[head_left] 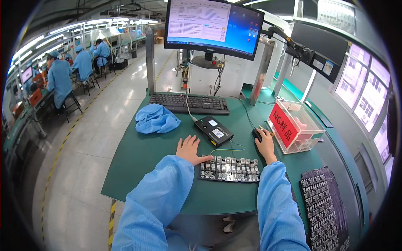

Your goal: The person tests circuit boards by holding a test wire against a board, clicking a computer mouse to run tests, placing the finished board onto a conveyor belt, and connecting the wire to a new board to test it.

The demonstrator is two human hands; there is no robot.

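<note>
My left hand lies with its fingers spread on the green table mat. Its thumb reaches the upper left corner of a panel of small circuit boards with metal connectors. Just beyond that hand is a black programmer box with white labels, with a grey cable at its far end and thin coloured wires at its near end. My right hand is wrapped over a black computer mouse, right of the panel. The palm hides much of the mouse.
A black keyboard and a crumpled blue cloth lie beyond my hands, below a monitor. To the right stand a clear box with a red label and a dark tray of boards. Several people in blue sit far left.
</note>
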